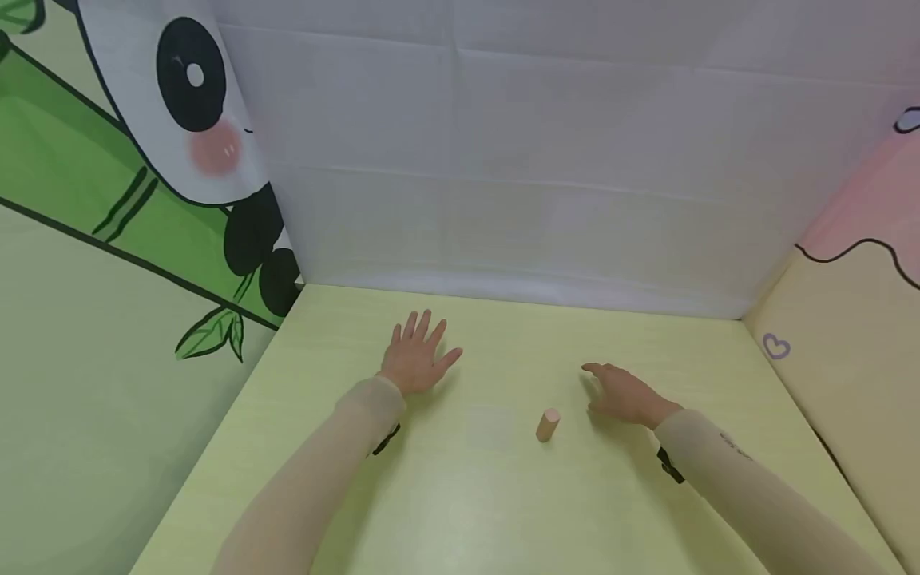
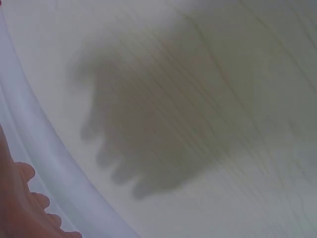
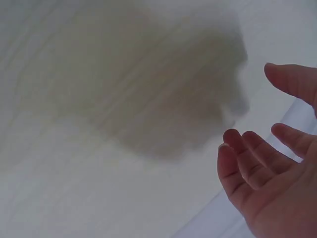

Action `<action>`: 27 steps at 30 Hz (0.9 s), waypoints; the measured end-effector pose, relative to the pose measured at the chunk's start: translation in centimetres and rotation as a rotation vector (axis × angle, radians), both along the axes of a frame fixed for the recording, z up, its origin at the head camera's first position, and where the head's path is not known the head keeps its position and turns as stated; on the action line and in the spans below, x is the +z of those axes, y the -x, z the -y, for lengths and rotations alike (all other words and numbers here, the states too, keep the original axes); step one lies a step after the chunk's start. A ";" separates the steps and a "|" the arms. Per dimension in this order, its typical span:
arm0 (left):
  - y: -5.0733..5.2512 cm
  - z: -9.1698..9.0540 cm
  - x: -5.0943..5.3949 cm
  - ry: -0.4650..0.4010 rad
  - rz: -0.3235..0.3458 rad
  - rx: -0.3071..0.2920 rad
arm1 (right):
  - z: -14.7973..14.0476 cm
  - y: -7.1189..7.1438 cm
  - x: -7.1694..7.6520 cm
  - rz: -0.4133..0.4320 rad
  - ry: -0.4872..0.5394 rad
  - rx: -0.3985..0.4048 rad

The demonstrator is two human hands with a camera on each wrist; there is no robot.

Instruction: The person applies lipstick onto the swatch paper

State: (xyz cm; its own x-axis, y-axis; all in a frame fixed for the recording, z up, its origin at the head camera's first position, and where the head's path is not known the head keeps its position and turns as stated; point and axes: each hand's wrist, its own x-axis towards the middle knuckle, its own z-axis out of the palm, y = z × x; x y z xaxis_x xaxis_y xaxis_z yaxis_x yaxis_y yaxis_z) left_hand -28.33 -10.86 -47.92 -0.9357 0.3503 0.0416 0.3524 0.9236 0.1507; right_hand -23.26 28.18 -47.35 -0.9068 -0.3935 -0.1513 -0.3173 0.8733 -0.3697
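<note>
A small wooden cylinder (image 1: 548, 425) stands upright on the pale yellow table (image 1: 460, 511), between my two hands and nearer the right one. My left hand (image 1: 417, 358) is held over the table to the left, its fingers straight and spread, holding nothing. In the left wrist view only part of that hand (image 2: 22, 208) shows at the lower left edge. My right hand (image 1: 624, 394) hovers to the right of the cylinder, thumb and fingers apart. The right wrist view shows this hand (image 3: 277, 183) with loosely bent fingers and nothing in them.
A faint pale square (image 1: 490, 428) lies on the table left of the cylinder. A white sheet (image 1: 503, 176) hangs behind the table's far edge. Printed panels flank it: a green one (image 1: 72, 319) at left and a cream and pink one (image 1: 841, 319) at right.
</note>
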 end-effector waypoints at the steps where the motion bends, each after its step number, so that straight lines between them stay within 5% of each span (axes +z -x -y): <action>1: -0.1 -0.2 0.0 0.001 0.006 -0.002 | 0.3 -0.4 -0.1 0.022 0.039 -0.003; 19: -3.5 -5.7 -1.0 -0.121 0.043 -0.104 | 3.5 -4.6 -2.1 0.145 0.378 0.044; 27: -5.5 -8.5 -1.7 -0.151 0.025 -0.192 | 4.8 -5.0 -3.1 0.063 0.433 0.104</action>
State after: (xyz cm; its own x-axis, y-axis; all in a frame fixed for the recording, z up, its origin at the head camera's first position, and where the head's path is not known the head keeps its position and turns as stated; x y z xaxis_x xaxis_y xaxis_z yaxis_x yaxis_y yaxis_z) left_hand -22.79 -2.35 -49.66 -0.8538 0.5136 0.0847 0.5141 0.8062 0.2929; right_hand -18.24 23.41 -50.45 -0.8531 -0.5217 -0.0060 -0.3607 0.5981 -0.7157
